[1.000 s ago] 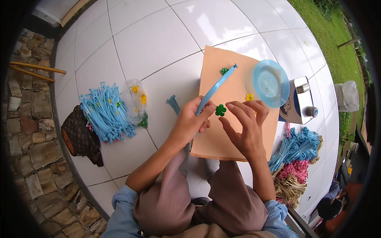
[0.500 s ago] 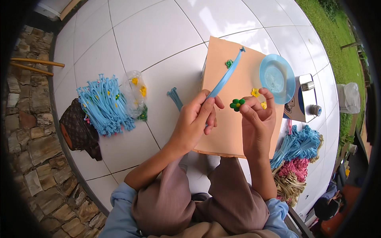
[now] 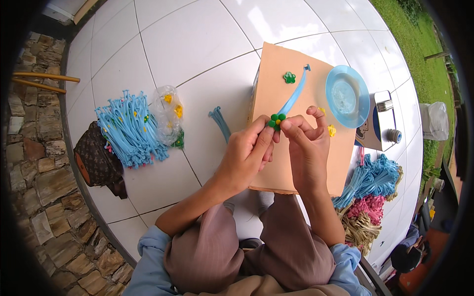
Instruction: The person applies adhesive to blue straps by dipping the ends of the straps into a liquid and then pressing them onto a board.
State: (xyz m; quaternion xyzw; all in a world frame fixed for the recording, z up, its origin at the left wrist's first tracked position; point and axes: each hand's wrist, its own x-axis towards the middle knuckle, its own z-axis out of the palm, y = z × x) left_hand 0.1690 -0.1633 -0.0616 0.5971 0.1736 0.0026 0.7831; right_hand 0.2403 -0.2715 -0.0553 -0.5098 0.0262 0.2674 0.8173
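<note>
"Green and glossy, that flower [image 3: 276, 120] had rounded petals about a yellow centre. Where was it?"

"Between the two hands, above the tan worktop [image 3: 284, 172], up against the blue strip [image 3: 295, 96]."

"How did each grip stand?"

"The left hand's [image 3: 248, 152] thumb and fingers were closed round the strip, hiding its lower part. The right hand's [image 3: 310, 148] thumb and forefinger were pinched together at the flower's edge, the little finger raised."

"And the strip itself?"

"Smooth, flat and gently curved, with a small darker flare at its far end."

"What about the worktop's edges?"

"They were thin and straight-cut. Near the far edge lay a loose green flower [image 3: 289, 77]; a yellow flower [image 3: 332, 130] sat just beside the right hand, and a shallow, round blue plate [image 3: 329, 101] stood at the right edge."

"Any room to move?"

"Bare surface stretched between the loose green one and the hands. Past the far edge, shiny white tiles [image 3: 197, 44] ran open."
</note>
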